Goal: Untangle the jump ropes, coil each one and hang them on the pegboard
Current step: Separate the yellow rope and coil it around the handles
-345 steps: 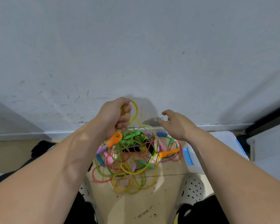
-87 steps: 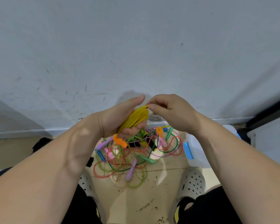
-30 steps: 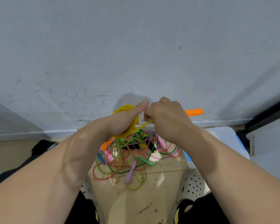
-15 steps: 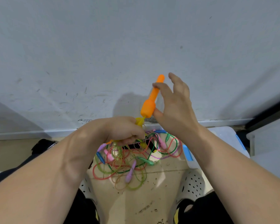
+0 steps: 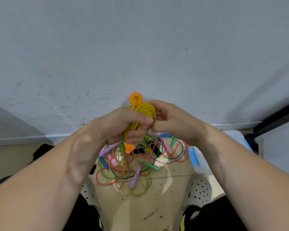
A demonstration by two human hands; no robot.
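Lowered: orange handle [image 5: 135, 97] now at 12 o'clock of left hand [image 5: 120, 124], whose fingers [image 5: 137, 132] clench yellow coil [image 5: 148, 110], axis 12–6; right hand [image 5: 175, 121] at 3 o'clock, probably pinching it; tangle [image 5: 132, 165] on floor [image 5: 140, 207] at 6.

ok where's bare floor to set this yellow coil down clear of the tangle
For the yellow coil: bare floor nearest you, between the white perforated pieces, below the tangle. The strip far left under the baseboard. Crowded: the tangle and the blue-edged box beside it.
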